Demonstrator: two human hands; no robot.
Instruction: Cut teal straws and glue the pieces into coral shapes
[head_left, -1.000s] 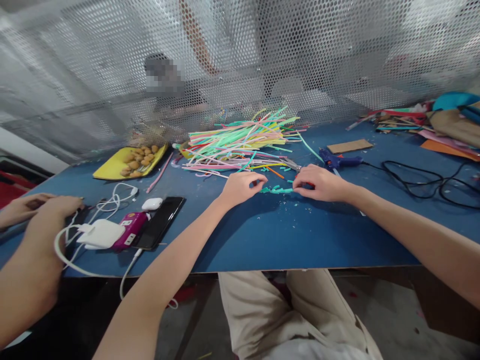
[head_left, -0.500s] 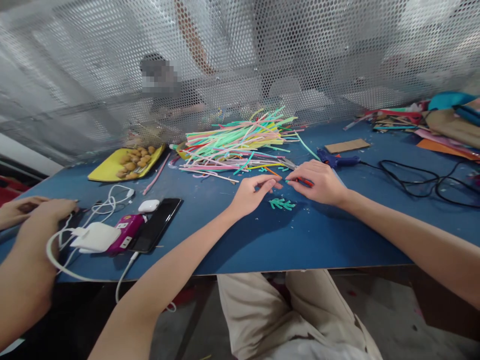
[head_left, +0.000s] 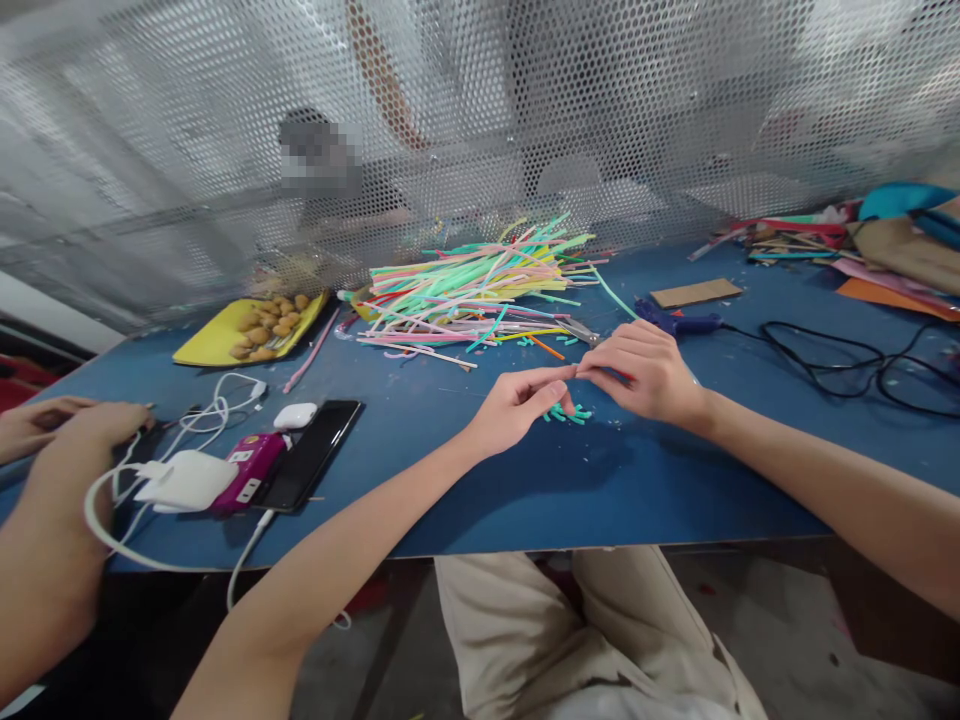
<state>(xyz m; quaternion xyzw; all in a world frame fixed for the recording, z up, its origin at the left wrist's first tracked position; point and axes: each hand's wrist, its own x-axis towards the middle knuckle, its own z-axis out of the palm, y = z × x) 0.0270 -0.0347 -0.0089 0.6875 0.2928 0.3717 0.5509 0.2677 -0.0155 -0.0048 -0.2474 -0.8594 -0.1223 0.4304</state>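
The fingertips of my left hand (head_left: 517,408) and my right hand (head_left: 641,372) meet above the blue table. Both hands are closed in a pinch; whatever is between the fingers is too small or hidden to make out. Under the left fingertips lies a small green branched piece (head_left: 576,413), partly covered. Scissors (head_left: 585,332) show their metal blades just beyond my right hand, and a bit of red appears beneath its fingers. A short orange pipe cleaner (head_left: 547,347) lies past the left fingers, near small green snippets (head_left: 525,342).
Behind the hands is a pile of coloured pipe cleaners (head_left: 465,290). A blue glue gun (head_left: 679,320) with a black cable and a cardboard strip (head_left: 696,292) are at right. At left are a yellow tray (head_left: 202,340), a phone (head_left: 319,450), a purple power strip (head_left: 251,465) and another person's hand (head_left: 112,418).
My left hand has moved slightly nearer me and right, now meeting the right fingertips and partly covering the green piece. The orange pipe cleaner shows more fully.
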